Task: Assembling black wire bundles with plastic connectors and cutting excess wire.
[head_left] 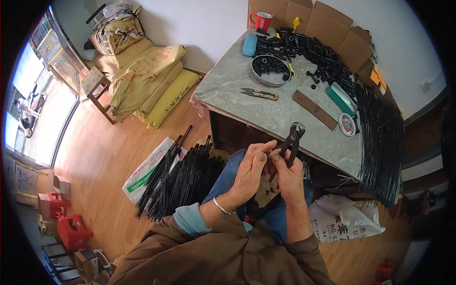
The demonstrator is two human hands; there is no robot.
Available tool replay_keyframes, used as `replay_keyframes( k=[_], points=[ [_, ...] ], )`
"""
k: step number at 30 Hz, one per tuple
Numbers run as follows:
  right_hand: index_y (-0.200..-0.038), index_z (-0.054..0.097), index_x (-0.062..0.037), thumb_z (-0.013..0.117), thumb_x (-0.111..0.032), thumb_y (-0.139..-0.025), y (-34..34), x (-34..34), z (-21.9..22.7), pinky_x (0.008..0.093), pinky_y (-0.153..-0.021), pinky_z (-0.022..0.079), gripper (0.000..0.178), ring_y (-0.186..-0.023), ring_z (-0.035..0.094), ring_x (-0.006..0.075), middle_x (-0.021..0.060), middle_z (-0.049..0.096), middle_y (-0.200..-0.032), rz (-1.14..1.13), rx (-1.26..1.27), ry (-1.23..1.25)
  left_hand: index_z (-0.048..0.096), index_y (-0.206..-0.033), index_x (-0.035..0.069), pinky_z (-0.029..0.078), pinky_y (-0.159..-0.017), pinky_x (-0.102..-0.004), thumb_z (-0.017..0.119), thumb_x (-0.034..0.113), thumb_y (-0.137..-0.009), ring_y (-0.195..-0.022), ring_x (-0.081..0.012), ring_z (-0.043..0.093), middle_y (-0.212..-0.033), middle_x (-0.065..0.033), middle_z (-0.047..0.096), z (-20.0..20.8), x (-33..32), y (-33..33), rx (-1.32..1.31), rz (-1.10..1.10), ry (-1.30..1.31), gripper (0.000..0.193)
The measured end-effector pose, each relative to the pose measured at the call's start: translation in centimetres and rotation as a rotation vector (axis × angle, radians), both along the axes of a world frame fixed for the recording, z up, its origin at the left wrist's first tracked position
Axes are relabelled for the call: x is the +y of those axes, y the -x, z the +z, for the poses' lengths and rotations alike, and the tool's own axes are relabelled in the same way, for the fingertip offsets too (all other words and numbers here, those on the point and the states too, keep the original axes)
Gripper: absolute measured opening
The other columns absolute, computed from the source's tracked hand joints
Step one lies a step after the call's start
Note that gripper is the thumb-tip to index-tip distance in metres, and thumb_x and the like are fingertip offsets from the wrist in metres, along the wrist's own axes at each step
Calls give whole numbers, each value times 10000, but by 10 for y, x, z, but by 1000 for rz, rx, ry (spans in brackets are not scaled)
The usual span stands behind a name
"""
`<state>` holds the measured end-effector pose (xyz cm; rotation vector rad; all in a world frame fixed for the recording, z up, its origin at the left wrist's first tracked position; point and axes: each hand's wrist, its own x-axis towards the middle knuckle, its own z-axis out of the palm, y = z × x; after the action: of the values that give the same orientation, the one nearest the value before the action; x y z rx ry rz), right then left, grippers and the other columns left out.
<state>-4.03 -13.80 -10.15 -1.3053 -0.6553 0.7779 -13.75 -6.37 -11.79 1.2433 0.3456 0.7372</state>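
My right hand [290, 179] is closed round the dark handles of a pair of end-cutting pincers [296, 133], whose rounded jaws point up and away over the table's front edge. Just left of it, my left hand [251, 168] has its thumb and fingers drawn together beside the handles. What lies between those fingers is hidden. Ahead on the grey table [228, 71] lie snips with yellowish handles [260, 94] and a flat brown strip [314, 110]. A round metal bowl [271, 84] holds small black parts.
Black plastic parts [323, 54] are heaped at the back, before folded cardboard [327, 21]. Long thin black rods [380, 137] overhang the table's right side. Beside them stand a green box [340, 100] and a small white dish [347, 133]. More black rods [178, 178] lie on the floor at left.
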Motion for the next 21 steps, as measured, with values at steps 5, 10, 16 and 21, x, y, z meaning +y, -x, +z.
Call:
replay_keyframes(
  k=[5, 10, 16, 21],
  points=[
    [-928, 604, -22, 607, -226, -921, 0, -1, -1, 210, -514, 384, 204, -590, 501, 73, 5, 553, -671, -7, 3, 26, 460, -1303, 14, 412, -732, -234, 348, 387, -1014, -822, -82, 462, -1093, -46, 541, -5, -2, -1, 1, 6, 6, 484],
    [-935, 608, -5, 627, -190, -907, 3, -1, 0, 226, -566, 437, 188, -625, 541, 90, 24, 595, -728, -37, -6, 19, 470, -1284, 24, 423, -764, -230, 357, 386, -1012, -856, -82, 488, -1075, -47, 546, -5, -3, -2, -14, 0, 35, 466],
    [-1092, 585, 52, 612, -123, -899, 37, -8, -1, 238, -715, 471, 263, -768, 584, 126, 46, 635, -860, -115, -622, 76, 529, -1195, 36, 429, -703, -214, 356, 370, -1016, -784, -76, 508, -989, -34, 536, -13, 1, -2, -84, 52, 105, 417],
    [-1316, 492, -6, 498, -79, -944, 14, -14, 16, 216, -588, 434, 380, -645, 517, 78, 24, 575, -828, 269, -215, 237, 638, -913, 27, 393, -546, -215, 340, 440, -1001, -589, -66, 461, -685, -8, 568, -2, 13, 2, 70, 55, 378, 517]
  ],
)
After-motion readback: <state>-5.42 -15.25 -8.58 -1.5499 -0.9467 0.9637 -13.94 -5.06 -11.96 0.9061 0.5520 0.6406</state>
